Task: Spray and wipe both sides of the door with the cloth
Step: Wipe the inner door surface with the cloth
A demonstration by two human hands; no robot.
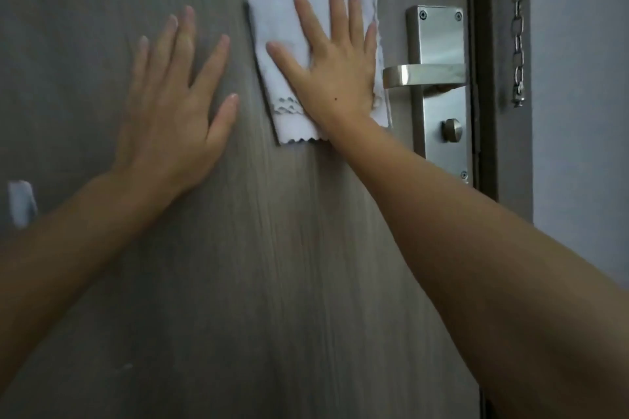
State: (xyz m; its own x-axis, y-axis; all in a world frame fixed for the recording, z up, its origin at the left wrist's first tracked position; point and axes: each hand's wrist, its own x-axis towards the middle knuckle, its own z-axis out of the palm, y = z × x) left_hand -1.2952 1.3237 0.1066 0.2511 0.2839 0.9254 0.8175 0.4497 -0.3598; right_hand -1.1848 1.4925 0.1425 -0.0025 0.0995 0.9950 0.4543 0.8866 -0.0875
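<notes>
Right hand (337, 78), fingers spread, presses scalloped white cloth (282, 54) flat on wood-grain door (272, 265).

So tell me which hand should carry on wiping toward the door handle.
Right hand: it presses the cloth flat, just beside the handle. The left hand rests bare on the door, farther away.

A home entrance: grey wood-grain door (272, 248) with lever handle (423, 75) (steel) and security chain (518, 27).
</notes>
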